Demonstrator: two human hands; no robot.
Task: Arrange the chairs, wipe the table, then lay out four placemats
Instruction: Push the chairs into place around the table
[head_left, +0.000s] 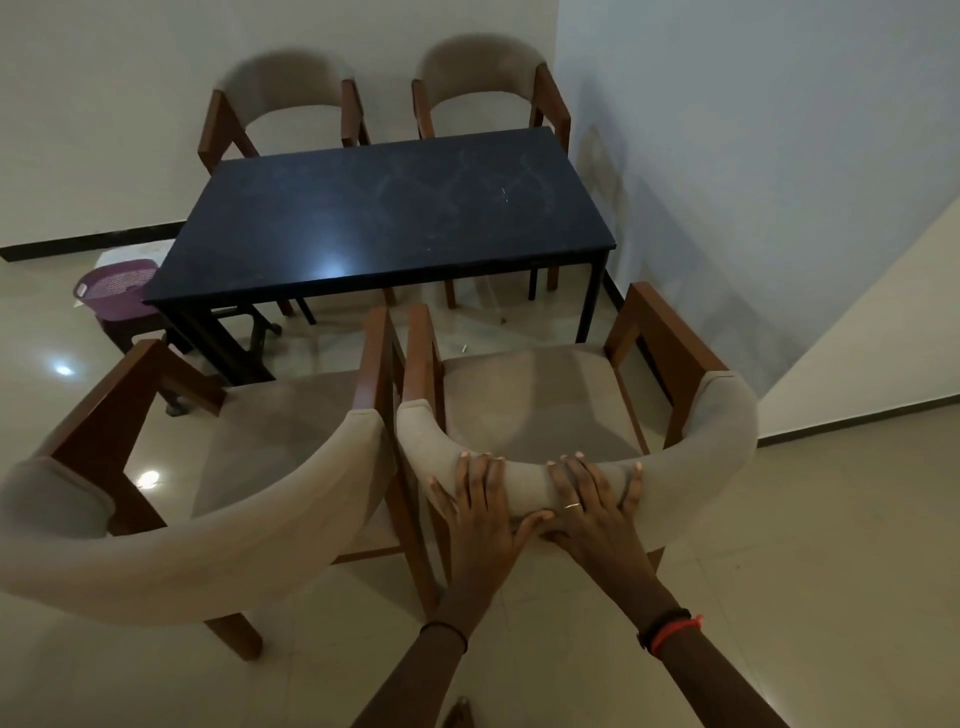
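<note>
Chair-arranging is the step in hand. Wiping and mat-laying look not yet begun, as the black counter (389, 223) in the middle of the frame shows faint smears and carries no placemats. No mats or cloth can be made out anywhere.

The chair being worked is the lower-right chair (540, 395). It stands apart from the counter's near edge with its seat facing it. The left hand (480, 501) and right hand (592, 506) lie side by side on the outer face of its padded backrest (701, 452), thumbs almost meeting low down. The fingers (485, 467) of both are straight and spread, tips reaching the top edge, pressing flat on the padding rather than clutching it. Both forearms rise from the bottom of the frame and converge on the chair back, each wrist wearing a band.

The lower-left chair (208, 525) stands just beside it, the wooden arm posts nearly touching, and it sits a little further from the counter. Two far chairs (291, 88) at the top of the frame are drawn close to the counter's far side. A purple basket (117, 291) sits at the left, near the counter's corner.

The next move probably calls for a steady, even push from both palms to slide this chair toward the counter. It should stay square so that its post clears its neighbour. The lower-left chair likely needs the same afterwards.
</note>
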